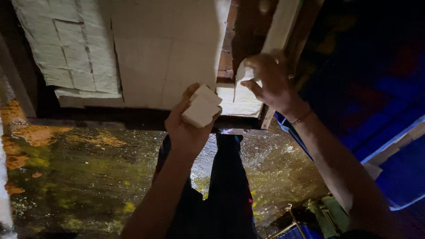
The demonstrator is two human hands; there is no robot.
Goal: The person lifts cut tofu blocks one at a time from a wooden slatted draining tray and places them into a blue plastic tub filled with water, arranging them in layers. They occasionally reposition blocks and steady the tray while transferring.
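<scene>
My left hand holds a small stack of white square blocks in front of a large white slab scored into a grid of squares. My right hand is raised at the slab's right edge, its fingers closed on a white piece there. A thin band circles my right wrist. The slab rests on a dark wooden board over a wet floor.
A second cut white slab lies to the left. Blue crates stand at the right. The floor is wet and shiny with yellow-orange patches. My dark trouser legs show below.
</scene>
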